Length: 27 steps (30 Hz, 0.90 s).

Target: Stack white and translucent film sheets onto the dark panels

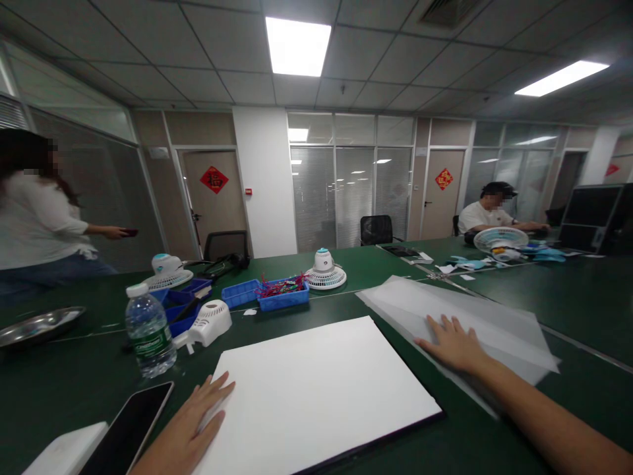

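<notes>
Fingers of the left hand (185, 419), seen from the head camera, are spread and released, resting on the left edge of a large white sheet (316, 389). The sheet lies flat on the green bench (583, 300), to the right of these fingers, and a dark edge shows beneath its near and right sides. Fingers of the right hand (457, 346) are also spread and loose, laid palm down on the near left part of a translucent sheet (499, 316), which reaches away beyond them and to their right; it may be more than one layer, but the blur makes this hard to tell.

Just left of the left hand is a dark-screened phone (131, 425), with a white block (69, 448) farther left. Beyond the left fingers are a water bottle (148, 340) with a green label and a white plastic housing (215, 322). Farther past them, a blue bin (284, 300) holds red wires (279, 287), and a white fan (324, 272) stands just beside it. A metal tray (39, 324) sits well out to the left.

Far beyond the right fingers, a seated person (487, 218) in a dark cap is behind a fan cage (499, 239). A standing person (42, 204) is well left of both hands.
</notes>
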Available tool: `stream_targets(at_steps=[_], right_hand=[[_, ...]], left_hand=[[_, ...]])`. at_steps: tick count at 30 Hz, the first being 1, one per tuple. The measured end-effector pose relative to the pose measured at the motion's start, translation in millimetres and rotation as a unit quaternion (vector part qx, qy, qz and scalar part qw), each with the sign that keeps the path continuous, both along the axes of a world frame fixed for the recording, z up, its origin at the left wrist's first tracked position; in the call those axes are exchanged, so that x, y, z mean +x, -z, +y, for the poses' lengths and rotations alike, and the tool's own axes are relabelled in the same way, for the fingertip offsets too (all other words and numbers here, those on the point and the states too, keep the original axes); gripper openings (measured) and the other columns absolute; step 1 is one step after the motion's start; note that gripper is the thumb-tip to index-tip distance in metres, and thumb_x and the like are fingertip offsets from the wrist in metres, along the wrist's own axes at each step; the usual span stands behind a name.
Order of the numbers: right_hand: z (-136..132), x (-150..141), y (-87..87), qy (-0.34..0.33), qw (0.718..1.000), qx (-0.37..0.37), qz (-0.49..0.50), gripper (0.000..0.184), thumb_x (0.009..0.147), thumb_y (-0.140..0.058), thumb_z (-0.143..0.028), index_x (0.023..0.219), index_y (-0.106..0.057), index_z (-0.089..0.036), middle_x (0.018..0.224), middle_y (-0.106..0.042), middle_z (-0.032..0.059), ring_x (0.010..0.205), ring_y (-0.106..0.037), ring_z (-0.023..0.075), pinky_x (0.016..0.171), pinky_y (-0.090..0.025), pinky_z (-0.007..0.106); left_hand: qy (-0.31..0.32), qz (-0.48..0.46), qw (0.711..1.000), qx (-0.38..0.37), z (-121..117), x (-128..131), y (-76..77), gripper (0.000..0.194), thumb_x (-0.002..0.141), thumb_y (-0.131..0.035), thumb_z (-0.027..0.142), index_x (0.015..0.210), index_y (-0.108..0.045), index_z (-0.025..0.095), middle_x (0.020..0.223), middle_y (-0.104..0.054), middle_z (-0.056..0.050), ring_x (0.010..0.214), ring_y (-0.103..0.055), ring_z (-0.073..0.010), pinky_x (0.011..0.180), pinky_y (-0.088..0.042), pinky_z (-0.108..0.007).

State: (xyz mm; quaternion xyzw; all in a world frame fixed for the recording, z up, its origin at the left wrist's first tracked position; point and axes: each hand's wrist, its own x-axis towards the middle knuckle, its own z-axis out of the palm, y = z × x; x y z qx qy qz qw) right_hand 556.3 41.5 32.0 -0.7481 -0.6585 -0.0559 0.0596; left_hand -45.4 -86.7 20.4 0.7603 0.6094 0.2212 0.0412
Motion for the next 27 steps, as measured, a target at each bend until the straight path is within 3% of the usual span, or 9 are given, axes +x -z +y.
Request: stream_targets(at_steps=[4, 10, 16, 20, 27], right_hand=[[7.1, 16.3, 7.6, 0.037, 0.999, -0.022, -0.001, 0.086, 0.089, -0.029, -0.074, 0.152, -0.038, -0.016, 0.149, -0.043, 0.0257, 0.133, -0.044, 0.0447, 0.1, -0.035, 0.068], [9.4, 12.5, 0.0, -0.002, 0.999, -0.01, -0.035, 0.059, 0.093, -0.041, -0.048, 0.142, -0.051, -0.016, 0.131, -0.057, 0.0227, 0.116, -0.057, 0.0388, 0.093, -0.042, 0.056], [5.7, 5.9, -3.4, -0.029, 0.998, -0.008, -0.048, 0.052, 0.097, -0.048, -0.045, 0.138, -0.052, -0.013, 0.137, -0.053, 0.0192, 0.123, -0.054, 0.0284, 0.102, -0.042, 0.046], [1.4, -1.2, -6.8, -0.031, 0.997, -0.043, -0.057, 0.039, 0.097, -0.053, -0.047, 0.116, -0.062, -0.015, 0.111, -0.065, 0.0074, 0.099, -0.064, 0.0189, 0.091, -0.052, 0.043], [-10.6, -18.1, -24.6, -0.012, 0.996, -0.015, -0.082, 0.029, 0.098, -0.055, -0.04, 0.104, -0.064, -0.013, 0.097, -0.068, 0.0061, 0.089, -0.066, 0.0174, 0.083, -0.055, 0.039]], left_hand=[[0.006, 0.004, 1.0, 0.018, 1.2, -3.6, 5.2, 0.045, 0.096, -0.048, 0.041, 0.138, -0.06, 0.029, 0.154, -0.048, -0.003, 0.143, -0.038, -0.0328, 0.114, -0.031, -0.056], [0.007, 0.015, 1.0, 0.017, -1.1, -4.1, 4.0, 0.045, 0.096, -0.049, 0.041, 0.138, -0.06, 0.029, 0.153, -0.048, -0.002, 0.143, -0.038, -0.0324, 0.114, -0.031, -0.055], [0.003, 0.01, 1.0, 0.011, -0.6, -4.2, 3.6, 0.046, 0.096, -0.049, 0.043, 0.138, -0.059, 0.031, 0.153, -0.048, -0.001, 0.143, -0.038, -0.0318, 0.114, -0.032, -0.054], [0.001, -0.003, 1.0, 0.014, 0.0, -5.6, 4.4, 0.045, 0.094, -0.052, 0.043, 0.138, -0.06, 0.033, 0.152, -0.049, 0.001, 0.143, -0.039, -0.0312, 0.115, -0.032, -0.052], [0.001, 0.007, 1.0, 0.0, -1.5, -2.9, -1.2, 0.046, 0.095, -0.049, 0.044, 0.138, -0.06, 0.032, 0.153, -0.048, 0.0, 0.143, -0.038, -0.0318, 0.114, -0.031, -0.053]])
